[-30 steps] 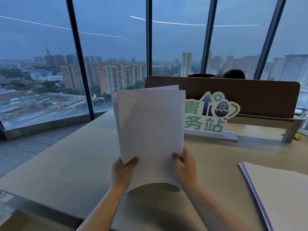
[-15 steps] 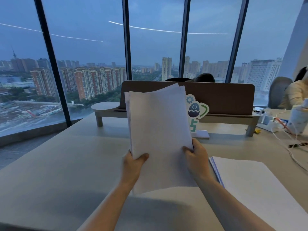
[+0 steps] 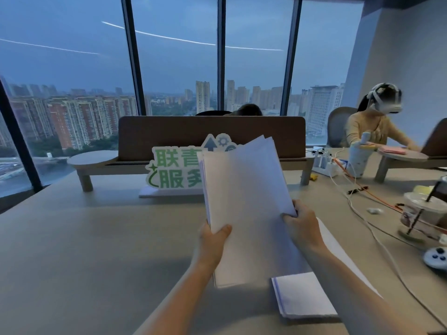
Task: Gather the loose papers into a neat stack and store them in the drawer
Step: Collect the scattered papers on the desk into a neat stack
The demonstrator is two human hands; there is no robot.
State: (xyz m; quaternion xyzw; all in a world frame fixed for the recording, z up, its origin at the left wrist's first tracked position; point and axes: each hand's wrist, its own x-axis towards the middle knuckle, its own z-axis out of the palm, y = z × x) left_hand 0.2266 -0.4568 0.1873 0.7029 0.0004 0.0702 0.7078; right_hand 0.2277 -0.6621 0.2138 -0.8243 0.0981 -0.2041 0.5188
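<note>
Both hands grip the sheaf [image 3: 244,201] upright over the desk [image 3: 96,250]: left hand [image 3: 211,240] pinches the lower left edge, right hand [image 3: 302,226] the right edge. Top corners look fanned, so I'd loosen both grips a bit and tap the bottom edge on the desk till it squares up. A second pile [image 3: 302,294] lies flat under the right forearm. No drawer in sight.

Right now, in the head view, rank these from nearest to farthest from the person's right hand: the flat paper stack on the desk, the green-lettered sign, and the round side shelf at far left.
Measured from the right hand:
1. Flat paper stack, just below and beside it on the desk.
2. Green-lettered sign, beyond the held papers, to the left.
3. Round side shelf, farthest, at the divider's left end.
</note>
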